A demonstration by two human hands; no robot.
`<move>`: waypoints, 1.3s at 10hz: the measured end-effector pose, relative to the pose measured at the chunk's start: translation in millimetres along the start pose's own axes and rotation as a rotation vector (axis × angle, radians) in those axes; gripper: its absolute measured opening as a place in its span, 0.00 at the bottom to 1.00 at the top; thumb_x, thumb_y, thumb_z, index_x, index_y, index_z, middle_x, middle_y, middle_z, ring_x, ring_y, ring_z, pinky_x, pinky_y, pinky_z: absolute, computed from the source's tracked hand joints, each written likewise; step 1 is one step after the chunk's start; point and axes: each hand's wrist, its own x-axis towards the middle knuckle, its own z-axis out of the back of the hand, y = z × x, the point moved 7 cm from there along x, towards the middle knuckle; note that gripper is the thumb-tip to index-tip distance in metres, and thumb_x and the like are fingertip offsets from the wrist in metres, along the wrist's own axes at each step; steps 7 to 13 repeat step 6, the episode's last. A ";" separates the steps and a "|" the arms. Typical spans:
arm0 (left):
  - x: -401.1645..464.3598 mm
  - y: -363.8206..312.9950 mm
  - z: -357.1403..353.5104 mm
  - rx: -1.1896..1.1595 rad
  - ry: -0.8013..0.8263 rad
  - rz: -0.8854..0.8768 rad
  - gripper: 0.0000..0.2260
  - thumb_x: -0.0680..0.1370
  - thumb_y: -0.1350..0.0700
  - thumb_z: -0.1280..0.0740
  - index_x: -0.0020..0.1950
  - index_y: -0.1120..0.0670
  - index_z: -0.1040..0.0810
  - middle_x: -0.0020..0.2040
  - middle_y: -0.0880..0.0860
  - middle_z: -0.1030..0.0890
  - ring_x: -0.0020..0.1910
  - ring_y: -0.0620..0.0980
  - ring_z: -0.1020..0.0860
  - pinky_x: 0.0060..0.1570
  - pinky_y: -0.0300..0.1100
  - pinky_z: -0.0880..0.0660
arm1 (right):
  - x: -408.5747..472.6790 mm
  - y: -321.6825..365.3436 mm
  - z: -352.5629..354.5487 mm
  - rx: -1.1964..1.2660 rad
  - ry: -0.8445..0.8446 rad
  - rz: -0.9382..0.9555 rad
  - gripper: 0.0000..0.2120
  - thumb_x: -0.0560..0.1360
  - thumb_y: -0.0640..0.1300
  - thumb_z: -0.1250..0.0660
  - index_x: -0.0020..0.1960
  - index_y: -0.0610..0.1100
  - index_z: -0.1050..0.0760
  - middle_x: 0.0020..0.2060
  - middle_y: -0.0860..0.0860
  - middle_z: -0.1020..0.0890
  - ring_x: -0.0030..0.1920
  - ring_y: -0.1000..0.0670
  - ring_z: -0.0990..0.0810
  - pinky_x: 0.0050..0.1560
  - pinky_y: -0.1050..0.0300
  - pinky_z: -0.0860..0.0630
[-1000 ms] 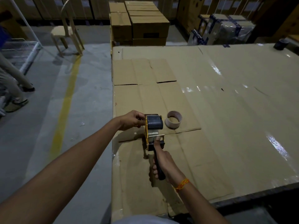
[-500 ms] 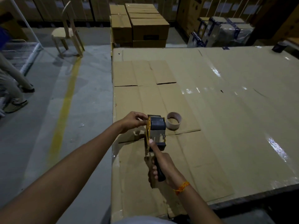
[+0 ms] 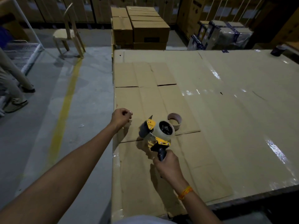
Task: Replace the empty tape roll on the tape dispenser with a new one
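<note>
My right hand [image 3: 168, 165] grips the black handle of the yellow-and-black tape dispenser [image 3: 156, 133], which is tilted on its side above the cardboard-covered table [image 3: 226, 110]. A clear tape roll [image 3: 165, 128] sits on the dispenser's hub, its open face turned toward me. Just behind the dispenser lies the empty cardboard core [image 3: 175, 120] on the table. My left hand [image 3: 121, 117] hovers to the left of the dispenser, apart from it, fingers curled shut with nothing visibly in them.
A dark tape roll [image 3: 278, 50] stands at the table's far right corner. Stacked cardboard boxes [image 3: 142, 28] rise beyond the table's far edge. On the floor to the left are a wooden chair [image 3: 68, 33], a yellow line and a person's legs [image 3: 13, 88].
My left hand let go of the dispenser and drew away to the left. My right hand turned the dispenser onto its side, so the roll's face now shows.
</note>
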 end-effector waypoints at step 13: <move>-18.5 -45.4 -27.2 0.323 0.188 -0.302 0.13 0.79 0.49 0.24 0.52 0.60 0.09 0.48 0.58 0.09 0.46 0.54 0.12 0.51 0.50 0.14 | 21.1 25.3 39.4 -0.452 0.214 0.186 0.26 0.77 0.71 0.36 0.35 0.50 0.29 0.32 0.51 0.23 0.36 0.47 0.22 0.33 0.54 0.32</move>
